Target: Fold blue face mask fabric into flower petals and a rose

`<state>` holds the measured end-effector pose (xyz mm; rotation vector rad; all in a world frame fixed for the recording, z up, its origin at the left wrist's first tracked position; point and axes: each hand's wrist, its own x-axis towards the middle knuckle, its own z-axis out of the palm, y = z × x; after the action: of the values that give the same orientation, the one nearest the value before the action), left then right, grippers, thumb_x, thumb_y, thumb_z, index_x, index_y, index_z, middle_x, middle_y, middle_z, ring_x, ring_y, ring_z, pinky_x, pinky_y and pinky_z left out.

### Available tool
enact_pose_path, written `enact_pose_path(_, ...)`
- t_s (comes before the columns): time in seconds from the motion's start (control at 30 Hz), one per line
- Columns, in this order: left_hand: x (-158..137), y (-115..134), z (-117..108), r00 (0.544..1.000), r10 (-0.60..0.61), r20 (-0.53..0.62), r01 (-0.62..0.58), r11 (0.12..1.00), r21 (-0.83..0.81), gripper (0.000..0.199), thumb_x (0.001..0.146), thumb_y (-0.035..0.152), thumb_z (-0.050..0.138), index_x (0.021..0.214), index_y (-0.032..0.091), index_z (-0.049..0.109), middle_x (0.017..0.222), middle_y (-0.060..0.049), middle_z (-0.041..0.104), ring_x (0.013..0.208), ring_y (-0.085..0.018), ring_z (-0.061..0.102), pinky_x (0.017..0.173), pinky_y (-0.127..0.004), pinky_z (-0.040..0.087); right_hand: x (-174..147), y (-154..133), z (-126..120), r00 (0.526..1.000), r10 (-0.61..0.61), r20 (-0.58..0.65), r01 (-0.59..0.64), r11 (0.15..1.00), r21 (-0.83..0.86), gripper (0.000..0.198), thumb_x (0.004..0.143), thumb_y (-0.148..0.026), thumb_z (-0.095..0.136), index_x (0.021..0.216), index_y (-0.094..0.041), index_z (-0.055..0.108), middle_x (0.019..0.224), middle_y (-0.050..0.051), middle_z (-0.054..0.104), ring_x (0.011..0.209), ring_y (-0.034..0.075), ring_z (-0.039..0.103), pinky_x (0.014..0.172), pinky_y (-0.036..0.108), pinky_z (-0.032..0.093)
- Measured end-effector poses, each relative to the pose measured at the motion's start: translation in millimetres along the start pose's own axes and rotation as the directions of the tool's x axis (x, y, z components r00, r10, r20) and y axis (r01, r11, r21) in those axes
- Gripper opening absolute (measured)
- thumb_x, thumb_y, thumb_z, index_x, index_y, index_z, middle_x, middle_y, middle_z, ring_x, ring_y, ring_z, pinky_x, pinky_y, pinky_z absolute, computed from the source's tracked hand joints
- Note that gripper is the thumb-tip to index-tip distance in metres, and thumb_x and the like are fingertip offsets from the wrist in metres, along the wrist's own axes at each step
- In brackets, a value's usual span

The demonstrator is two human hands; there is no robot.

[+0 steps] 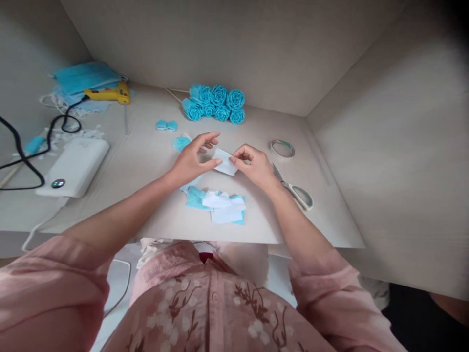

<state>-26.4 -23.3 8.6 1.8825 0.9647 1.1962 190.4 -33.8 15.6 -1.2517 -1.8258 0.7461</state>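
Note:
A small white piece of mask fabric [224, 164] is pinched between the thumb and fingers of my right hand [253, 165]. My left hand [194, 159] is at the left edge of that piece, its fingers apart and its thumb tip close to the fabric; whether the thumb touches it I cannot tell. Just beyond my left hand lies a blue cut piece [181, 143], partly hidden. Nearer my body, several blue and white fabric pieces [227, 210] lie overlapping on the table. Scissors [298, 194] rest beside my right wrist, and a roll of tape [282, 148] lies past them.
Blue fabric roses [220, 103] on sticks lie at the back, near a small blue bow-shaped piece [166, 125]. At left are a yellow glue gun [110, 94], stacked blue masks [86, 77], a white power bank [75, 166] and a black cable [22, 146]. Walls edge the table.

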Motion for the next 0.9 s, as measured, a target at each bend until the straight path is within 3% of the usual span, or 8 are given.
enact_pose_path(0.17,-2.0,3.6,4.5,0.990,-0.130,0.048,0.135,0.985,-0.111,0.051,0.079,0.021,0.066,0.129,0.017,0.063,0.077,0.002,0.057,0.070,-0.010,0.053,0.066,-0.022,0.043,-2.8,-1.3,3.8,0.999,-0.048,0.008,0.047,0.995,0.093,0.020,0.080,-0.036,0.070,0.093,-0.022,0.063,0.082,-0.001,0.068,0.076,0.014,0.061,0.078,0.030,0.048)
enact_pose_path(0.27,-2.9,4.0,7.6,0.987,-0.160,0.027,0.162,0.974,-0.158,0.051,0.077,0.016,0.066,0.127,0.016,0.064,0.072,0.004,0.050,0.064,-0.008,0.047,0.060,-0.020,0.039,-1.3,3.6,4.5,0.999,-0.015,0.051,0.003,0.973,0.230,0.041,0.078,-0.039,0.074,0.113,-0.024,0.062,0.083,-0.002,0.067,0.074,0.014,0.060,0.074,0.029,0.049)
enact_pose_path(0.43,-1.3,1.8,7.7,0.978,-0.191,0.089,0.204,0.962,-0.182,0.053,0.078,0.021,0.065,0.130,0.014,0.061,0.067,0.005,0.050,0.058,-0.009,0.048,0.058,-0.021,0.040,2.4,13.9,3.4,0.995,0.085,0.047,-0.096,0.937,0.335,0.044,0.077,-0.046,0.074,0.113,-0.023,0.063,0.082,-0.001,0.068,0.072,0.014,0.061,0.070,0.028,0.049)
enact_pose_path(0.53,7.6,0.4,-9.9,0.984,-0.177,-0.002,0.176,0.979,-0.105,0.048,0.080,0.026,0.063,0.127,0.016,0.062,0.071,0.002,0.061,0.060,-0.011,0.054,0.063,-0.024,0.044,3.0,21.7,1.4,0.991,0.125,0.039,-0.130,0.966,0.224,0.037,0.080,-0.038,0.070,0.112,-0.021,0.065,0.081,-0.001,0.069,0.070,0.014,0.062,0.070,0.028,0.049)
enact_pose_path(0.63,20.7,-7.2,-39.3,0.962,-0.127,-0.243,0.144,0.988,0.055,0.033,0.083,0.028,0.061,0.114,0.020,0.068,0.072,0.000,0.065,0.064,-0.013,0.054,0.064,-0.024,0.042,2.2,25.7,-0.7,0.991,0.134,0.018,-0.133,0.990,-0.043,0.027,0.084,-0.029,0.062,0.109,-0.020,0.068,0.087,0.003,0.073,0.077,0.017,0.065,0.075,0.031,0.049)
enact_pose_path(0.7,27.2,-16.2,-56.1,0.944,-0.106,-0.311,0.164,0.972,0.166,0.023,0.084,0.031,0.060,0.100,0.018,0.071,0.071,-0.001,0.065,0.063,-0.013,0.053,0.062,-0.025,0.039,1.6,24.8,-1.7,0.994,0.111,0.016,-0.105,0.969,-0.224,0.022,0.089,-0.028,0.057,0.104,-0.020,0.071,0.094,0.006,0.076,0.086,0.020,0.068,0.083,0.035,0.050)
enact_pose_path(0.8,29.7,-30.5,-66.3,0.966,-0.156,-0.206,0.225,0.897,0.380,0.014,0.078,0.032,0.068,0.079,0.018,0.071,0.068,-0.002,0.065,0.068,-0.017,0.056,0.070,-0.028,0.039,1.3,21.7,-3.2,1.000,0.007,0.004,-0.005,0.930,-0.366,0.025,0.094,-0.032,0.052,0.098,-0.020,0.074,0.108,0.010,0.077,0.106,0.025,0.067,0.099,0.040,0.047)
enact_pose_path(0.9,26.1,-40.0,-61.7,0.981,-0.192,-0.026,0.174,0.817,0.549,0.015,0.070,0.033,0.076,0.072,0.019,0.069,0.066,-0.002,0.063,0.079,-0.022,0.061,0.085,-0.033,0.042,1.8,22.2,-4.7,0.998,-0.059,-0.034,0.042,0.927,-0.373,0.026,0.094,-0.033,0.052,0.103,-0.021,0.074,0.121,0.011,0.074,0.119,0.026,0.064,0.108,0.043,0.043)
